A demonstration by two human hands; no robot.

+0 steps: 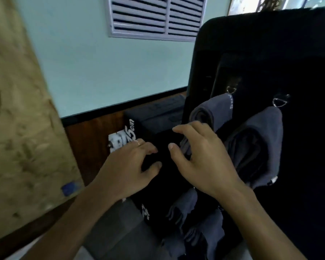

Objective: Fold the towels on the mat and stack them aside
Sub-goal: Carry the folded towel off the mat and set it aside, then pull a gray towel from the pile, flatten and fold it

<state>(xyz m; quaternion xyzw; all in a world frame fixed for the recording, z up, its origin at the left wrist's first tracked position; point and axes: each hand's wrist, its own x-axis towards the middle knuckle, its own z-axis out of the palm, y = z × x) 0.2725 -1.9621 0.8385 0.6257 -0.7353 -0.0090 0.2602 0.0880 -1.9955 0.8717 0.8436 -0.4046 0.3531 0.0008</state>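
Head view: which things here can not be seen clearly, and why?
- Black cloth: its shape and folds are lost in darkness, partly under the left hand and right hand.
- White print: blurred, partly covered by the left hand.
- Grey towels: cut off by the bottom edge.

Grey towels (259,145), black cloth (163,177) with white lettering, perhaps blurred, pale green wall (109,68)

We see open floor (94,147) left of centre; the black panel (270,53) and hanging grey towels (255,147) crowd the right.
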